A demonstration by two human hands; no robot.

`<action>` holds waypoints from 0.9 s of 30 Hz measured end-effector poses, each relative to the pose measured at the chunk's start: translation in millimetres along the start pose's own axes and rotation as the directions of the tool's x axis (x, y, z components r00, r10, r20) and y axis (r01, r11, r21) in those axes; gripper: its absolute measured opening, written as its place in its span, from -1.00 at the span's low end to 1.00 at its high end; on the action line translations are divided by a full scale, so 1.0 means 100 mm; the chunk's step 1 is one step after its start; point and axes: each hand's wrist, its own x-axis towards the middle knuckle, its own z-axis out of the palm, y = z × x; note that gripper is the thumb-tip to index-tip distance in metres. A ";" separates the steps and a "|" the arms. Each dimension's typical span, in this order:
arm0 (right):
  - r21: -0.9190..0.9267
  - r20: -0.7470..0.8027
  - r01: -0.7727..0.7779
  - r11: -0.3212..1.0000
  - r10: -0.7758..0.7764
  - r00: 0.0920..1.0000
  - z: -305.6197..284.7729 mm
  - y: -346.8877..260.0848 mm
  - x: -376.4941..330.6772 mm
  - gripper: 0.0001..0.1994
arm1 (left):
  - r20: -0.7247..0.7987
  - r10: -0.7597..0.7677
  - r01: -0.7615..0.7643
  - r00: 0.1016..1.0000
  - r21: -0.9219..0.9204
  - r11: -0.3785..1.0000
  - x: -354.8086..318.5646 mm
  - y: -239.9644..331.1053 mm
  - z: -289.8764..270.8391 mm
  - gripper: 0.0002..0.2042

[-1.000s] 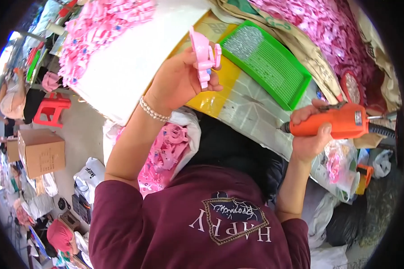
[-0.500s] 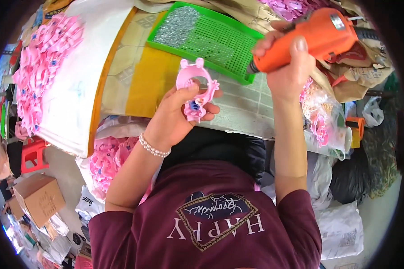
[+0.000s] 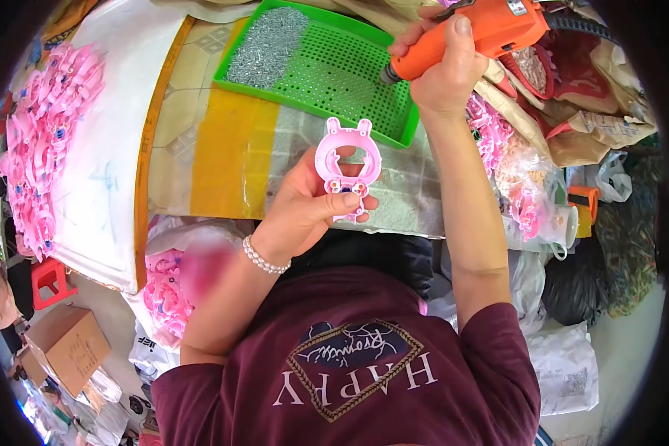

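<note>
A pink plastic animal-shaped piece point(image 3: 325, 157) with two ears and a round opening is pinched upright between the thumb and fingers of my left hand point(image 3: 293, 212). Small blue and orange bits show low on it, next to my thumb. My right hand point(image 3: 447, 80) is wrapped round an orange electric screwdriver point(image 3: 490, 31). The driver's dark tip points down and left over the right part of a green perforated tray point(image 3: 316, 114). Whether the tip touches anything there, I cannot tell. Loose small metal screws point(image 3: 267, 48) are heaped in the tray's left end.
Many pink pieces point(image 3: 56, 141) are piled on the white board point(image 3: 115, 149) at left. More fill a bag point(image 3: 163, 293) below it. At right lie bagged pink parts point(image 3: 528, 212), a white cup point(image 3: 565, 223) and brown sacks point(image 3: 602, 137). A red stool point(image 3: 50, 282) stands at far left.
The screwdriver has moved from the tray's near right corner to farther over the tray. My left hand has turned the pink piece so its ring faces up more squarely. The whole view has shifted slightly.
</note>
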 end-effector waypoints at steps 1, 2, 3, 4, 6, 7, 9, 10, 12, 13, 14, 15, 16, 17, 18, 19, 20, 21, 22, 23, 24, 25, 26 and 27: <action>0.025 -0.005 0.030 0.999 -0.030 1.000 0.00 0.02 0.01 -0.60 | -0.001 -0.003 0.003 1.000 -0.003 1.000 0.01 -0.01 0.00 -0.47; 0.022 -0.005 0.026 0.999 -0.026 1.000 -0.01 0.03 0.01 -0.60 | -0.015 0.012 -0.012 1.000 0.011 1.000 0.01 -0.02 0.01 -0.47; 0.007 0.008 0.034 0.999 -0.034 0.999 -0.02 0.04 0.02 -0.59 | -0.030 0.029 -0.028 0.999 0.026 0.999 0.01 -0.03 0.02 -0.48; -0.008 0.021 0.042 0.999 -0.042 0.999 -0.03 0.05 0.02 -0.59 | -0.032 0.026 -0.026 0.999 0.024 0.999 0.02 -0.04 0.02 -0.48; 0.000 0.019 0.038 0.999 -0.038 0.999 -0.04 0.06 0.02 -0.59 | -0.047 0.051 -0.049 0.998 0.041 0.998 0.03 -0.06 0.04 -0.47; 0.011 0.019 0.039 0.999 -0.039 0.999 -0.04 0.07 0.02 -0.59 | -0.048 0.047 -0.045 0.998 0.040 0.998 0.03 -0.05 0.07 -0.47; 0.010 0.019 0.036 0.999 -0.036 0.999 -0.06 0.09 0.02 -0.58 | -0.128 0.007 -0.002 0.992 0.035 0.999 0.02 0.02 0.16 -0.45; 0.011 0.021 0.036 0.999 -0.037 0.999 -0.07 0.09 0.02 -0.58 | -0.128 0.004 0.001 0.992 0.035 0.999 0.02 0.03 0.16 -0.45; 0.022 0.008 0.033 0.999 -0.033 0.999 -0.04 0.08 0.02 -0.57 | -0.135 -0.007 0.015 0.991 0.057 0.998 0.02 0.04 0.16 -0.43; 0.035 -0.004 0.031 0.999 -0.031 1.000 -0.03 0.08 0.01 -0.56 | -0.135 -0.010 0.018 0.991 0.057 0.998 0.03 0.04 0.16 -0.43; 0.034 -0.005 0.030 0.999 -0.029 1.000 -0.04 0.08 0.01 -0.56 | -0.136 -0.003 0.013 0.991 0.076 0.997 0.03 0.04 0.16 -0.44; 0.029 0.009 0.026 0.999 -0.026 1.000 -0.05 0.08 0.00 -0.55 | -0.136 0.005 0.008 0.991 0.094 0.995 0.03 0.04 0.16 -0.44; 0.023 0.023 0.023 0.999 -0.023 0.999 -0.05 0.08 0.00 -0.54 | -0.137 0.004 0.009 0.991 0.094 0.995 0.03 0.03 0.16 -0.44; 0.022 0.022 0.022 1.000 -0.022 1.000 -0.06 0.08 0.00 -0.54 | -0.142 0.012 0.002 0.990 0.098 0.995 0.03 0.02 0.16 -0.44; 0.021 0.027 0.025 0.999 -0.026 0.999 -0.06 0.08 0.00 -0.54 | -0.146 0.020 -0.005 0.989 0.102 0.995 0.03 0.02 0.16 -0.45; 0.020 0.032 0.029 0.999 -0.029 0.999 -0.07 0.08 0.00 -0.54 | -0.146 0.019 -0.004 0.989 0.102 0.995 0.03 0.02 0.17 -0.45; 0.020 0.033 0.027 0.999 -0.028 0.999 -0.06 0.08 0.00 -0.54 | -0.152 0.028 -0.015 0.988 0.088 0.996 0.03 0.02 0.17 -0.45; 0.024 0.036 0.031 0.999 -0.032 0.999 -0.04 0.07 0.00 -0.55 | -0.157 0.037 -0.026 0.987 0.074 0.997 0.03 0.02 0.17 -0.46; 0.027 0.040 0.034 0.999 -0.035 0.999 -0.03 0.07 0.00 -0.55 | -0.158 0.038 -0.027 0.987 0.073 0.997 0.03 0.02 0.17 -0.46; 0.024 0.041 0.034 0.999 -0.035 0.999 -0.02 0.05 0.00 -0.55 | -0.163 0.050 -0.035 0.985 0.092 0.995 0.03 0.01 0.17 -0.47; 0.009 0.031 0.047 0.999 -0.047 0.998 -0.01 0.03 0.00 -0.55 | -0.167 0.062 -0.044 0.984 0.110 0.993 0.03 0.00 0.18 -0.48; -0.006 0.021 0.060 0.998 -0.060 0.998 0.00 0.01 -0.01 -0.55 | -0.166 0.061 -0.044 0.984 0.107 0.993 0.04 -0.01 0.19 -0.48; -0.007 0.024 0.057 0.998 -0.057 0.998 -0.01 -0.01 0.00 -0.55 | -0.197 0.064 -0.036 0.978 0.142 0.989 0.04 -0.02 0.20 -0.49; -0.019 0.056 0.038 0.999 -0.037 0.998 -0.04 -0.04 0.00 -0.54 | -0.228 0.067 -0.027 0.971 0.175 0.984 0.04 -0.02 0.21 -0.51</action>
